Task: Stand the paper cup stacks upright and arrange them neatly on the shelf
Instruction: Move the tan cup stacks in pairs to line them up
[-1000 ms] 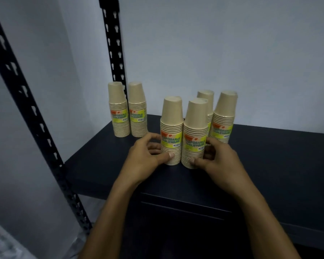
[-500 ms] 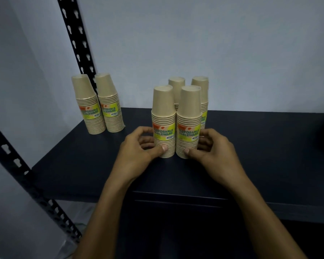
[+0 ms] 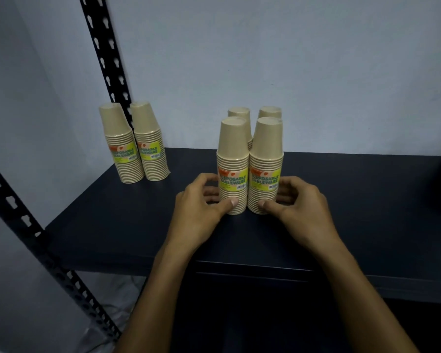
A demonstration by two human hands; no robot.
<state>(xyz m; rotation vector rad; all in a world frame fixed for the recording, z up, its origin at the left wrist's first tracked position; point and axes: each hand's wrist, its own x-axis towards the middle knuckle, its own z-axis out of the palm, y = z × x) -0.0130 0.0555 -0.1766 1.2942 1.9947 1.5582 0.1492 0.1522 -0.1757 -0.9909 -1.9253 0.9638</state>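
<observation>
Shelf (image 3: 367, 200) holds six upright stacks; the right rear stack (image 3: 270, 112), leaning a second ago, is now straight, so the middle four form a tight square. Left pair (image 3: 135, 149) unmoved at back-left. Left hand (image 3: 201, 207) pinches front-left stack (image 3: 233, 171), right hand (image 3: 298, 205) pinches front-right stack (image 3: 266, 169); likely final squaring.

Background: plain pale bluish-grey wall (image 3: 290, 59), evenly and dimly lit. Dark matte shelf board (image 3: 367, 212) spanning the middle. Black slotted metal upright (image 3: 105, 49) at 11 o'clock; second slotted upright (image 3: 36, 233) slanting towards 8 o'clock. Dark cabinet front (image 3: 252, 314) at 6 o'clock.
</observation>
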